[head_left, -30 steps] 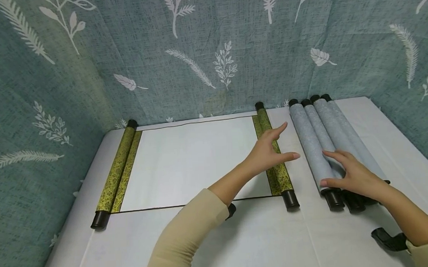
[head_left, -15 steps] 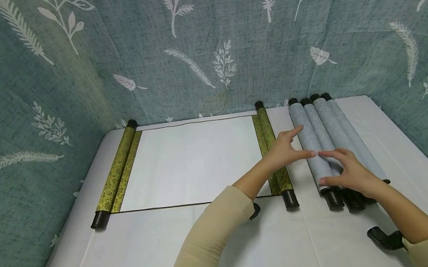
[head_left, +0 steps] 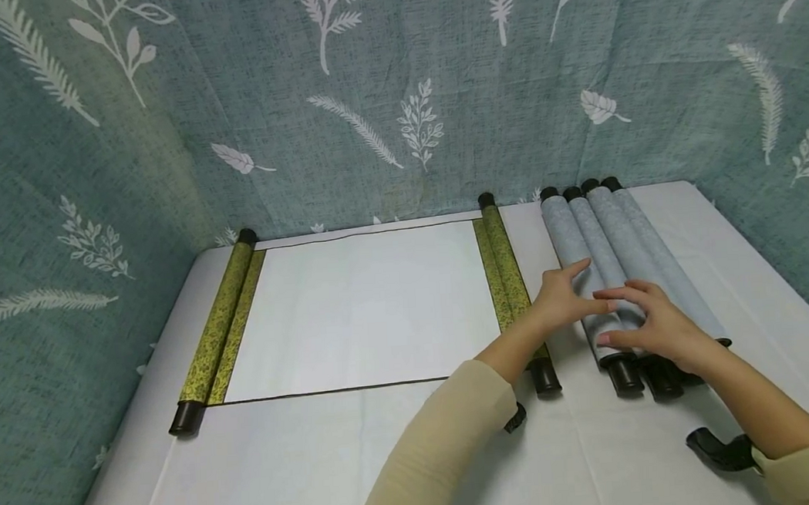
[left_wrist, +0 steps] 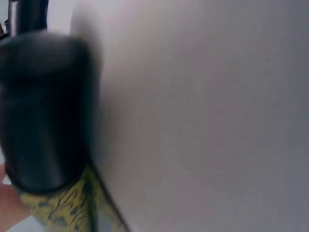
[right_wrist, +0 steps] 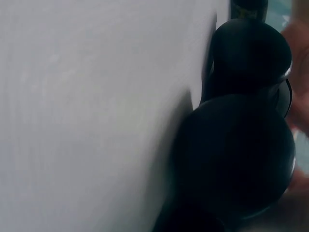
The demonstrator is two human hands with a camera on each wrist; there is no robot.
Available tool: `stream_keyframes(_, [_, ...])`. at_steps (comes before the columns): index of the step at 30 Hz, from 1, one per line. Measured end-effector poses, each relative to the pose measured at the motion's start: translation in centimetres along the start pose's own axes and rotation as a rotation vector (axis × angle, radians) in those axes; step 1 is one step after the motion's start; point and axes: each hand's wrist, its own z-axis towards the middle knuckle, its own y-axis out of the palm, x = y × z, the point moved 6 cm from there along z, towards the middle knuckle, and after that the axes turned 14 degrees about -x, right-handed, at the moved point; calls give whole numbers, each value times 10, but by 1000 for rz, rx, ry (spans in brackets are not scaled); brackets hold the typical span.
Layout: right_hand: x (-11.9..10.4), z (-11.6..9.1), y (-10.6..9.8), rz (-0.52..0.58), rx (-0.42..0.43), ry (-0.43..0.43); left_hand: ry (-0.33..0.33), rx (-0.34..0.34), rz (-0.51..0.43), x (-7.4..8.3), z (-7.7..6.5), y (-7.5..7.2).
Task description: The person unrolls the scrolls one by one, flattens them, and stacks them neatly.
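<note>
Several rolled scrolls [head_left: 607,240] in pale grey with black end knobs lie side by side at the right of the head view. My left hand [head_left: 562,301], thumb and finger spread apart, reaches over the leftmost grey roll. Close beside it, my right hand [head_left: 663,329] hovers over the near part of the rolls, its fingers bowed and apart from the thumb. An unrolled scroll [head_left: 369,309] with a white sheet lies to the left, yellow-green rollers at both ends. A black roller knob [left_wrist: 43,116] fills the left wrist view's edge. Dark end knobs [right_wrist: 236,154] show in the right wrist view.
A white cloth [head_left: 272,469] covers the table. Patterned blue-green fabric [head_left: 281,51] hangs behind and at both sides. Black pieces sit at the sleeves, one by the left wrist and one black curved piece [head_left: 722,449] by the right.
My left hand has moved right, from beside the right yellow-green roller to over the leftmost grey roll, close to the right hand. My right hand stays nearly in place.
</note>
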Motion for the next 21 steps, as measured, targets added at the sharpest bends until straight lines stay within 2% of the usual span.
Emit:
stream_keyframes(6, [-1, 0, 0, 81, -34, -62, -65, -8, -13, -10, 4, 11])
stream_keyframes(10, [-2, 2, 3, 122, -81, -97, -103, 20, 1, -14, 4, 10])
stream_keyframes(12, [-2, 3, 4, 136, -95, -104, -123, 30, -32, -16, 3, 11])
stream_keyframes(17, [1, 4, 7, 163, -111, -71, -172, 28, -80, -15, -1, 15])
stream_keyframes(21, [7, 6, 11, 182, -104, -26, -173, 1, -120, -13, -4, 18])
